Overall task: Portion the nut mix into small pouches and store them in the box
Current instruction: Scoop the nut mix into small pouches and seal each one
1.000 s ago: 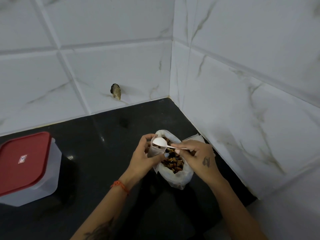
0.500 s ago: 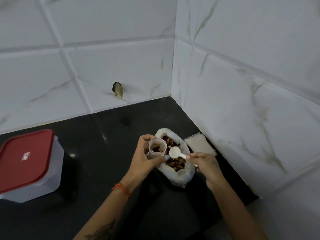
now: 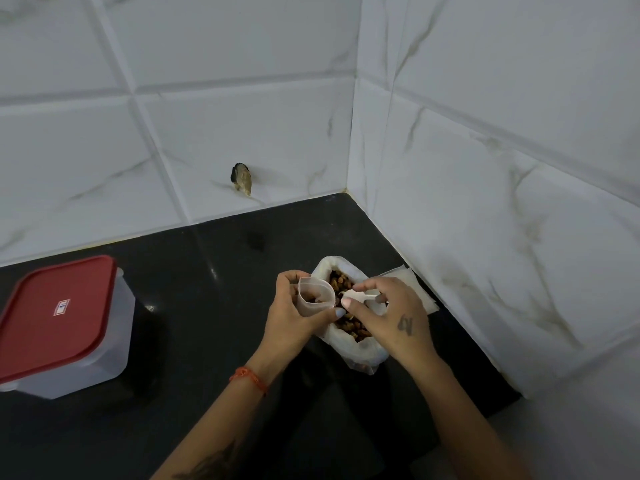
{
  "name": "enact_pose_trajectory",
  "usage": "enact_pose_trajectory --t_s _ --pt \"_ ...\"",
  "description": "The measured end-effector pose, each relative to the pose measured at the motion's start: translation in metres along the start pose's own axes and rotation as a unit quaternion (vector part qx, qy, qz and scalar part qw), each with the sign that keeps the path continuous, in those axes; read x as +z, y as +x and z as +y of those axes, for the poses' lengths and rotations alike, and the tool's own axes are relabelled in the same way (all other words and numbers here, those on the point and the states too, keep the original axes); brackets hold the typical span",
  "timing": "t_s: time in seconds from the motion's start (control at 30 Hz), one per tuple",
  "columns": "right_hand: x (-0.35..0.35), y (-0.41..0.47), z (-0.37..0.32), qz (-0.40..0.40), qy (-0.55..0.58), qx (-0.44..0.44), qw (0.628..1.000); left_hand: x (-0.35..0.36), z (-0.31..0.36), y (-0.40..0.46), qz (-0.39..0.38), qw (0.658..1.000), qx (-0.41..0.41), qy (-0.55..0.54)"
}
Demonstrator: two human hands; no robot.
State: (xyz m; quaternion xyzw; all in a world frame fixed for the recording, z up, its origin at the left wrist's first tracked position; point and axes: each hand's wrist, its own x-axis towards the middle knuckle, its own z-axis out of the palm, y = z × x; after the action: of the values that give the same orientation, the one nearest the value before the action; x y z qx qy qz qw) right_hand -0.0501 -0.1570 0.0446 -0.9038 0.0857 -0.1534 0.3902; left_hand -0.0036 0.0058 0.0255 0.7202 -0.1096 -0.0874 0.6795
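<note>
A big clear bag of brown nut mix (image 3: 356, 351) stands open on the black counter near the right wall. My left hand (image 3: 294, 317) holds a small clear pouch (image 3: 316, 296) open at the bag's left rim; a few nuts show inside it. My right hand (image 3: 391, 313) grips a small white plastic spoon (image 3: 356, 296) over the bag, its bowl down among the nuts. The storage box (image 3: 62, 327), clear with a red lid on, sits at the far left.
A stack of flat empty pouches (image 3: 420, 292) lies behind my right hand against the tiled wall. White marble-look tiles close the corner at back and right. A small dark stub (image 3: 241, 177) sticks out of the back wall. Black counter (image 3: 194, 292) lies between box and bag.
One second ago the spoon was at the pouch mouth. My right hand then drew it back and has now moved it down into the nut bag. The left hand kept the pouch in place.
</note>
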Motion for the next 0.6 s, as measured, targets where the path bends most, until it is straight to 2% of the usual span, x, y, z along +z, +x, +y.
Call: enact_pose_trajectory --t_s 0.1,0.17,0.33,0.47,0.6 --pt "0.001 -0.004 -0.020 -0.067 0.117 -0.002 0.991 0.001 0.004 -0.001 0.016 1.000 -0.005 0.025" --pt "0.007 -0.007 -0.028 -0.114 0.144 -0.012 0.983 0.002 0.007 -0.003 0.013 0.999 -0.007 0.052" --pt "0.016 -0.006 -0.023 -0.097 0.139 -0.023 0.985 -0.002 0.013 -0.008 -0.034 0.996 -0.029 0.076" --pt "0.009 -0.004 -0.017 -0.085 0.141 -0.016 0.986 -0.014 0.021 -0.012 -0.102 0.993 -0.052 0.014" --pt "0.000 -0.003 -0.020 -0.075 0.214 0.021 0.974 -0.021 0.023 -0.015 -0.081 0.996 -0.016 -0.026"
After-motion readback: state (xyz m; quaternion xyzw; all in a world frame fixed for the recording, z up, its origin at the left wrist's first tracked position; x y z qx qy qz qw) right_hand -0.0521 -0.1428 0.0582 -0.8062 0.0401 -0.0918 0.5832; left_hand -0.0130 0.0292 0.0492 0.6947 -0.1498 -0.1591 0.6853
